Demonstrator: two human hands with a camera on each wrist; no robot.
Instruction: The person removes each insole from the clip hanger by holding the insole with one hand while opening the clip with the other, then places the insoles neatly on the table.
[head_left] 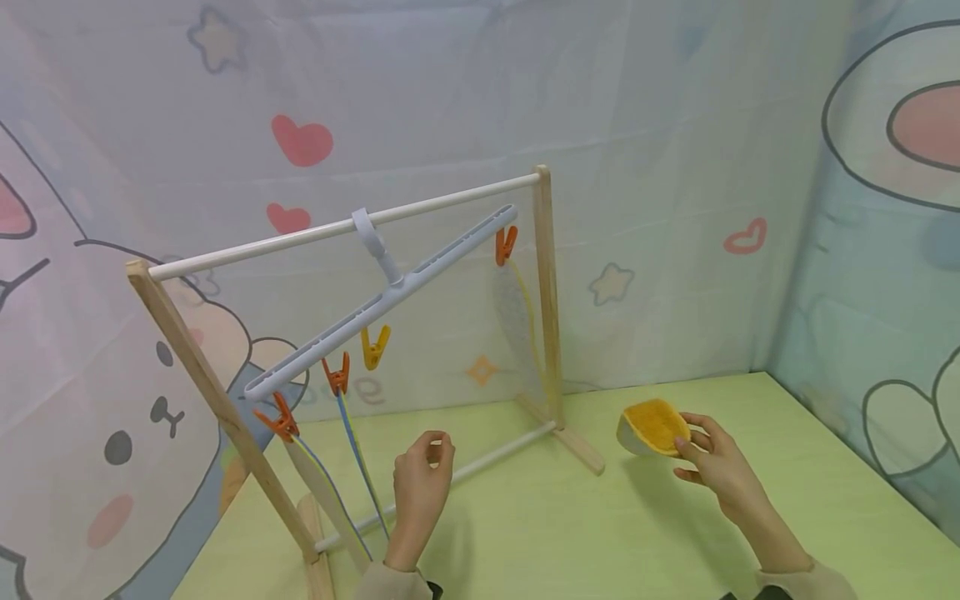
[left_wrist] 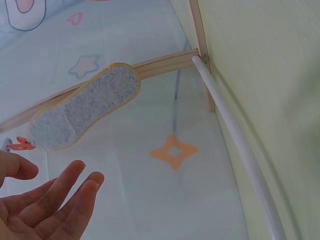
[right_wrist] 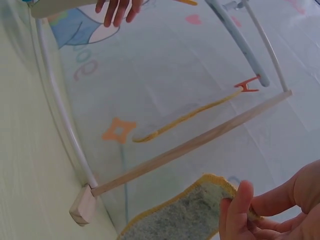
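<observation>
My right hand (head_left: 716, 467) pinches one end of a curled insole (head_left: 654, 425), fuzzy yellow on top and grey speckled underneath, above the table at the right. My left hand (head_left: 422, 479) is raised in front of the rack, fingers loosely bent, holding nothing. Beyond it, a pale blue hanger (head_left: 393, 293) hooks over the rack's top rod. At its far end an orange clip (head_left: 506, 247) holds a grey insole with yellow edging (left_wrist: 87, 107). Two more orange clips at the near end hold blue-and-yellow-edged insoles (head_left: 358, 450). Between them and the far clip hangs a yellow clip (head_left: 373, 348) with nothing in it.
The drying rack has wooden posts (head_left: 550, 292), a white top rod (head_left: 262, 245) and a lower white rod (head_left: 502, 452). Its wooden feet (head_left: 581, 450) stand on the pale green table (head_left: 555, 533). A printed cloth (head_left: 660, 100) hangs behind.
</observation>
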